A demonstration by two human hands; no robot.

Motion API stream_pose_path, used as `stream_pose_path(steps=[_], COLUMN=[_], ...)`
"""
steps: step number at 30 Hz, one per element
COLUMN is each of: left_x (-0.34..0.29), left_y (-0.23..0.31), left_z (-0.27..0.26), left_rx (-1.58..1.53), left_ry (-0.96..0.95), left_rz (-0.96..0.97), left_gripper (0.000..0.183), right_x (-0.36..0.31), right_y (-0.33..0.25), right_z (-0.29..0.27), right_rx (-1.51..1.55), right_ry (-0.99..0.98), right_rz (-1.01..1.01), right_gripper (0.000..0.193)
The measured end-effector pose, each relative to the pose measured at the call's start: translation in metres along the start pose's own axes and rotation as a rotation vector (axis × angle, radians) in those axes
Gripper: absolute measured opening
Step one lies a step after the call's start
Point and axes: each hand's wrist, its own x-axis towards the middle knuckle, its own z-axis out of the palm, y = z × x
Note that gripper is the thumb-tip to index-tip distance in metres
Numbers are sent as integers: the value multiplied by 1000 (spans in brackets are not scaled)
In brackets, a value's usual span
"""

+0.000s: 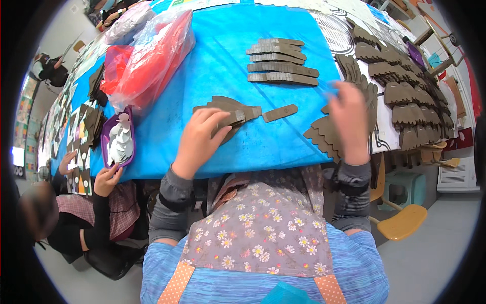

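Observation:
My left hand (201, 133) is closed around the near end of a fanned bunch of dark brown flat strips (229, 105) with pale tips. Just right of that bunch, a single brown strip (280, 113) with a rounded end lies on the blue cover. My right hand (350, 119) is smeared by motion above brown pieces with zigzag edges (322, 133), so its fingers and anything in them cannot be made out. Farther off, several overlapping rows of similar strips (283, 69) lie one behind another.
Blue sheeting (217, 45) covers the table. Piles of scalloped brown pieces (405, 93) line the right side. At left are a red-and-clear plastic bag (157, 61) and a purple tray (129, 152) of white pieces, touched by another person's hand (108, 180). A yellow seat (403, 223) stands right.

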Motion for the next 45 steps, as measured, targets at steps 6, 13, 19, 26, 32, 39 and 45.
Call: stream_pose_path(steps=[6, 13, 19, 26, 32, 39, 45], left_x=[-1, -9, -20, -29, -38, -37, -36], left_y=[-15, -18, -4, 30, 29, 31, 32], left_z=[5, 6, -9, 27, 32, 31, 30], left_rx=[-35, -30, -87, -125, -157, -157, -160], left_ry=[-133, -107, -160, -154, -149, -157, -152], left_rz=[-92, -99, -44, 167, 167, 155, 146], left_gripper=[40, 39, 35, 34, 29, 27, 25], right_x=[-28, -29, -36, -49, -66, -77, -76], right_y=[-31, -29, -43, -53, -54, -53, -55], right_z=[81, 64, 41, 34, 41, 41, 42], right_rx=[64, 263, 518, 662, 486, 422, 393], right_ry=[-281, -429, -542, -651, -596, -540, -529], right_rz=[-334, -165, 253, -26, -359, -390, -419], right_gripper=[25, 21, 16, 23, 23, 21, 20])
